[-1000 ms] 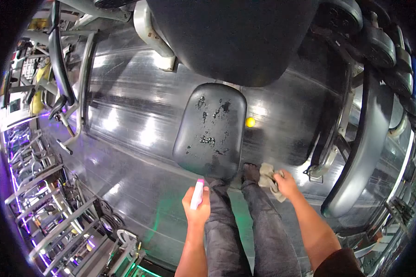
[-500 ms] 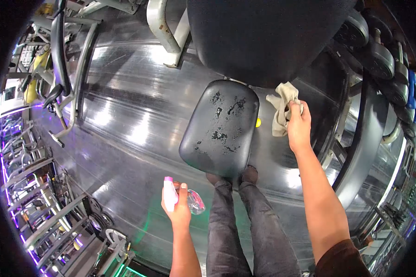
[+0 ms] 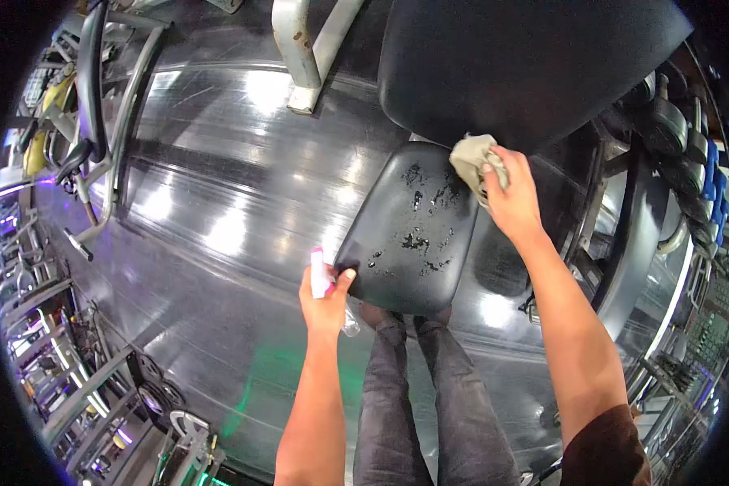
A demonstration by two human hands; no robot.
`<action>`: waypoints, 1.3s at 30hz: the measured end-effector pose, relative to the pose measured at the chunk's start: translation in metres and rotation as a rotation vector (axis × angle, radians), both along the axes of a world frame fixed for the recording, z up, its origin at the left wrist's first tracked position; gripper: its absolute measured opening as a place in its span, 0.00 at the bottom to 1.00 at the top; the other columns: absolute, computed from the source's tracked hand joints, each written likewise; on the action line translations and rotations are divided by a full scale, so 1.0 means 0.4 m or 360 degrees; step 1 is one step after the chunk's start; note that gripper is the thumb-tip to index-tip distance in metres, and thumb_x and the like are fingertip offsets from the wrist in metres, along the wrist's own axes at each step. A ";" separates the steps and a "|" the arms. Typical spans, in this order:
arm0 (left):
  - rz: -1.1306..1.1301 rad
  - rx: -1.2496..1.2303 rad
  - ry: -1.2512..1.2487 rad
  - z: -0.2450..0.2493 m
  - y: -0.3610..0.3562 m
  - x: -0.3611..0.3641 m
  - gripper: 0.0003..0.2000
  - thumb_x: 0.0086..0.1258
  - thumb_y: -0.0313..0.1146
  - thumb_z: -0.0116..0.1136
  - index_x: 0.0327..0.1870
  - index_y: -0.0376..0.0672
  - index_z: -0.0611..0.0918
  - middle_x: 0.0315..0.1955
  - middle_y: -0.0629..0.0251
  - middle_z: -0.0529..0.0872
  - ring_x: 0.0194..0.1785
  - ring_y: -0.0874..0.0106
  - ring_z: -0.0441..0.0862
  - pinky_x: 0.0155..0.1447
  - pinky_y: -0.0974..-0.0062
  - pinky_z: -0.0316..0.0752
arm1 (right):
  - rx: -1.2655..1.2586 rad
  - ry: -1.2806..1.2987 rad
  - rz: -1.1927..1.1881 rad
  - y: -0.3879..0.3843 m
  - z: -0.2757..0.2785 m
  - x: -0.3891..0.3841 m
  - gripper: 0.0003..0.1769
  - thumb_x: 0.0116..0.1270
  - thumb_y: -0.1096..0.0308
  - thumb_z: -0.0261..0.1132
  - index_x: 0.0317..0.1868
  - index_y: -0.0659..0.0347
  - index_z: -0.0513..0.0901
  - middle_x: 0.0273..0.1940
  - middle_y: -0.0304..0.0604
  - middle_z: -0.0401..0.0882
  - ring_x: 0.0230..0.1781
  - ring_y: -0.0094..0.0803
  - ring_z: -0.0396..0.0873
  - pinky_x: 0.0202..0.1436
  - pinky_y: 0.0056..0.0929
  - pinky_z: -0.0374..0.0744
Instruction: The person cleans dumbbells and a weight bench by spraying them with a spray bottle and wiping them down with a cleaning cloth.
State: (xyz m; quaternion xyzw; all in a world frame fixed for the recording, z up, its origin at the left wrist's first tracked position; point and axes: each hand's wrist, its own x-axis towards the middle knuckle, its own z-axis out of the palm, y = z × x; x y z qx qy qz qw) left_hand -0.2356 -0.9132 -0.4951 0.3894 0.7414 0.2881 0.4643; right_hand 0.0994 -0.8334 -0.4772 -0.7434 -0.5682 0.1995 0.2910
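Dark floor (image 3: 219, 300) surrounds a wet seat (image 3: 398, 212) between left hand (image 3: 326, 309), gripping spray bottle (image 3: 318, 275), and right hand (image 3: 512, 198), clutching cloth (image 3: 471, 160) near the seat's far corner; likely wiping, calling for steady pressure across droplets (image 3: 415, 240).

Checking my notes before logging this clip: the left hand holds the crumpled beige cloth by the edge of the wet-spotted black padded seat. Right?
Not quite: the head view shows the right hand holding the crumpled beige cloth by the edge of the wet-spotted black padded seat.
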 end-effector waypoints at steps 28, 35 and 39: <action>-0.0166 -0.0443 0.0270 -0.074 0.036 -0.037 0.33 0.44 0.36 0.87 0.49 0.33 0.78 0.37 0.60 0.81 0.41 0.62 0.77 0.50 0.63 0.76 | -0.0084 -0.0604 0.0161 0.149 -0.026 -0.210 0.20 0.66 0.57 0.66 0.59 0.46 0.82 0.46 0.42 0.77 0.46 0.47 0.78 0.49 0.44 0.83; -0.0178 -0.0435 0.0279 -0.066 0.032 -0.036 0.31 0.44 0.38 0.87 0.44 0.35 0.76 0.33 0.63 0.79 0.36 0.66 0.74 0.45 0.64 0.75 | -0.0205 -0.0762 0.0846 -0.202 -0.108 -0.440 0.14 0.60 0.60 0.65 0.47 0.44 0.84 0.46 0.40 0.74 0.45 0.46 0.74 0.32 0.41 0.84; -0.0159 -0.0378 0.0334 -0.095 0.013 -0.044 0.30 0.45 0.40 0.87 0.41 0.36 0.76 0.29 0.67 0.78 0.34 0.70 0.73 0.43 0.67 0.75 | -0.0514 -0.0474 0.1580 -0.450 -0.082 -0.439 0.15 0.64 0.55 0.65 0.50 0.44 0.85 0.48 0.31 0.78 0.44 0.36 0.77 0.35 0.36 0.82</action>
